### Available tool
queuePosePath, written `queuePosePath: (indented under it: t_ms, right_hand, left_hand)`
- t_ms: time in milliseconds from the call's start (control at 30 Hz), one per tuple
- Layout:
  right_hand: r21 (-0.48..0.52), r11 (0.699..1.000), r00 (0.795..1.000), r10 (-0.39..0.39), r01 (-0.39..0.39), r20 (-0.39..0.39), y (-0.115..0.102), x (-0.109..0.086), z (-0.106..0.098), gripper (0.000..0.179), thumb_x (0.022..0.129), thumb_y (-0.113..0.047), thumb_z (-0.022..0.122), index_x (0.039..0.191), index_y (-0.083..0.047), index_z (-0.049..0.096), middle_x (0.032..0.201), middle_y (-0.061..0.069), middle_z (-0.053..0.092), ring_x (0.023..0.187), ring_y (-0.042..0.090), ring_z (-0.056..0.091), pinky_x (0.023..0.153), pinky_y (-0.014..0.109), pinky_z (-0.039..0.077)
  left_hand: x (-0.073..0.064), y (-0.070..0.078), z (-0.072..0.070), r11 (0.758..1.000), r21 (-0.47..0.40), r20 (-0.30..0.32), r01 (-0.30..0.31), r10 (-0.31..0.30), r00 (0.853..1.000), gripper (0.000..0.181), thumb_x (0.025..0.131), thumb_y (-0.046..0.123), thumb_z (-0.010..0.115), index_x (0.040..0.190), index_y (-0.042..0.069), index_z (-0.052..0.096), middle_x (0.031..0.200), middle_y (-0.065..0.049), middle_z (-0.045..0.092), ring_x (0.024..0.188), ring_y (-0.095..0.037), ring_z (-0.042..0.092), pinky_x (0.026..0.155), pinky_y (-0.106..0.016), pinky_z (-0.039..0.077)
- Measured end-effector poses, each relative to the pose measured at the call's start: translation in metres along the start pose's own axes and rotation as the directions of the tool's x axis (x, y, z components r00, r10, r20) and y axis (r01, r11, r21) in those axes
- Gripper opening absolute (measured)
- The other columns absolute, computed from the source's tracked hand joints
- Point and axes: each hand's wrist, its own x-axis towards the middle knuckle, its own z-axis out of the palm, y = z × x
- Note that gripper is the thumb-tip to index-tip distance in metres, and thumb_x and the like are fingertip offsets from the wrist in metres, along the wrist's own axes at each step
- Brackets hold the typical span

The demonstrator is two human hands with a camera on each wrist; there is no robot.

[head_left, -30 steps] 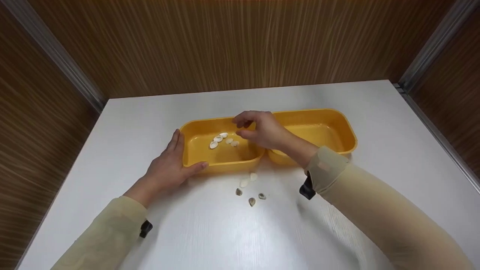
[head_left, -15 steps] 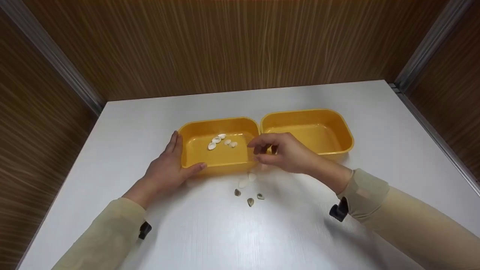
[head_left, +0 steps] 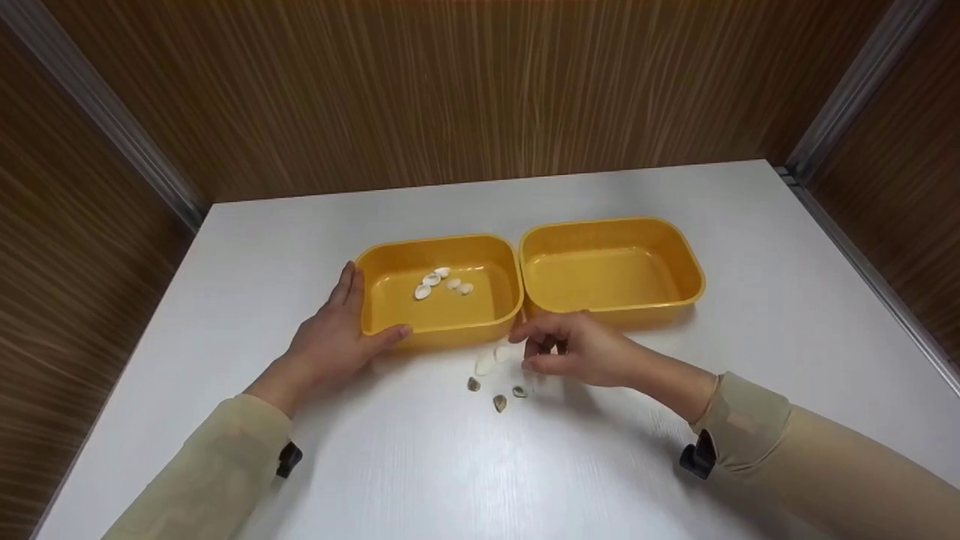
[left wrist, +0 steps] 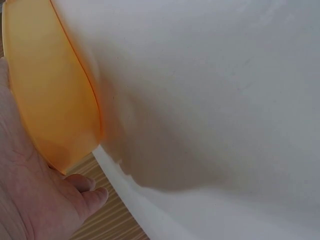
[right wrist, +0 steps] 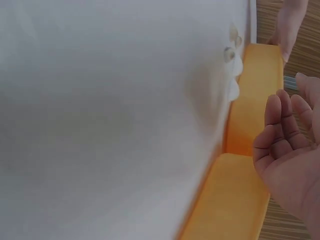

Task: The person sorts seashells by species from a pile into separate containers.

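Observation:
My left hand (head_left: 334, 334) rests against the near left corner of the left yellow plastic tray (head_left: 442, 332). Its fingers lie along the outer left side and the thumb touches the front rim. Inside that tray are several white seashells (head_left: 431, 280). My right hand (head_left: 589, 349) hovers just in front of the trays, fingers loosely bent and holding nothing; the right wrist view shows its bare palm (right wrist: 295, 170). Left of its fingertips, two pale shells (head_left: 483, 365) lie on the white table, with three darker shells (head_left: 499, 403) nearer the front.
A second yellow tray (head_left: 615, 307) stands right beside the first, their rims nearly touching, with no shells visible in it. Wood-grain panels (head_left: 480, 90) rise behind the table (head_left: 420, 472) and at both sides.
My right hand has come out from above the left tray, moving toward me and down beside the loose shells. My left hand has stayed on the tray.

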Motion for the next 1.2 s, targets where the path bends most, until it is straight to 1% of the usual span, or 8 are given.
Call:
queuePosePath:
  t_ms: [133, 333, 433, 533, 733, 900, 1200]
  right_hand:
    - [0.022, 1.0, 1.0, 0.007, -0.008, 0.023, 0.009, -0.001, 0.006, 0.029, 0.095, -0.006, 0.08, 0.123, 0.0, 0.074, 0.092, 0.0, 0.073, 0.081, 0.014, 0.064, 0.073, 0.024, 0.054]
    - [0.043, 0.998, 0.997, 0.052, -0.054, 0.052, 0.021, -0.002, 0.013, 0.03, 0.095, -0.006, 0.08, 0.124, 0.0, 0.074, 0.09, -0.001, 0.072, 0.079, 0.01, 0.063, 0.07, 0.02, 0.05]
    - [0.036, 0.998, 0.997, 0.051, -0.053, 0.052, 0.026, 0.0, 0.015, 0.031, 0.095, -0.006, 0.079, 0.125, 0.001, 0.073, 0.09, -0.001, 0.072, 0.08, 0.01, 0.062, 0.072, 0.021, 0.051]
    - [0.024, 0.999, 0.998, 0.046, -0.047, 0.044, 0.029, 0.004, 0.016, 0.033, 0.094, -0.005, 0.08, 0.126, 0.001, 0.072, 0.087, -0.001, 0.07, 0.078, 0.01, 0.06, 0.072, 0.021, 0.049]
    - [-0.038, 0.999, 0.999, 0.037, -0.037, 0.02, 0.031, 0.01, 0.022, 0.038, 0.092, -0.007, 0.083, 0.128, -0.002, 0.072, 0.085, -0.003, 0.067, 0.077, 0.01, 0.057, 0.07, 0.021, 0.047]
    - [-0.04, 0.997, 0.998, 0.06, -0.06, 0.006, 0.03, 0.011, 0.024, 0.044, 0.091, -0.008, 0.084, 0.133, -0.004, 0.071, 0.085, -0.004, 0.066, 0.078, 0.011, 0.057, 0.07, 0.022, 0.047]
    - [-0.082, 0.994, 0.997, 0.074, -0.074, 0.008, 0.031, 0.013, 0.024, 0.043, 0.091, -0.01, 0.084, 0.132, -0.009, 0.072, 0.083, -0.006, 0.063, 0.078, 0.01, 0.057, 0.07, 0.022, 0.047]
  left_hand:
    - [0.0, 0.0, 0.0, 1.0, -0.001, 0.0, 0.005, -0.005, 1.0, 0.132, 0.088, 0.088, 0.053, 0.168, 0.006, -0.013, 0.177, -0.009, -0.013, 0.157, -0.047, 0.025, 0.121, -0.064, 0.03]
    - [0.001, 0.0, 0.001, 1.0, 0.007, 0.006, 0.01, -0.01, 1.0, 0.133, 0.087, 0.09, 0.052, 0.168, 0.006, -0.012, 0.177, -0.007, -0.014, 0.157, -0.045, 0.024, 0.121, -0.062, 0.03]
    - [0.001, 0.0, 0.001, 1.0, 0.011, 0.006, 0.004, -0.004, 1.0, 0.133, 0.087, 0.09, 0.051, 0.168, 0.005, -0.01, 0.177, -0.007, -0.014, 0.157, -0.045, 0.025, 0.121, -0.061, 0.032]
    - [0.001, 0.0, 0.001, 1.0, 0.017, 0.004, -0.007, 0.007, 1.0, 0.133, 0.087, 0.092, 0.049, 0.168, 0.003, -0.009, 0.177, -0.009, -0.014, 0.157, -0.045, 0.025, 0.12, -0.06, 0.033]
    - [0.0, -0.001, 0.0, 1.0, 0.028, 0.004, -0.003, 0.003, 1.0, 0.135, 0.086, 0.093, 0.047, 0.168, 0.002, -0.009, 0.177, -0.01, -0.014, 0.157, -0.046, 0.025, 0.12, -0.062, 0.033]
    - [0.001, -0.001, 0.001, 1.0, 0.029, -0.004, -0.002, 0.002, 1.0, 0.134, 0.086, 0.092, 0.048, 0.168, 0.002, -0.01, 0.177, -0.012, -0.012, 0.156, -0.046, 0.027, 0.119, -0.062, 0.034]
    - [0.001, -0.001, 0.001, 1.0, 0.022, -0.003, -0.008, 0.008, 1.0, 0.133, 0.088, 0.09, 0.049, 0.167, 0.002, -0.01, 0.177, -0.013, -0.012, 0.157, -0.046, 0.024, 0.12, -0.062, 0.033]
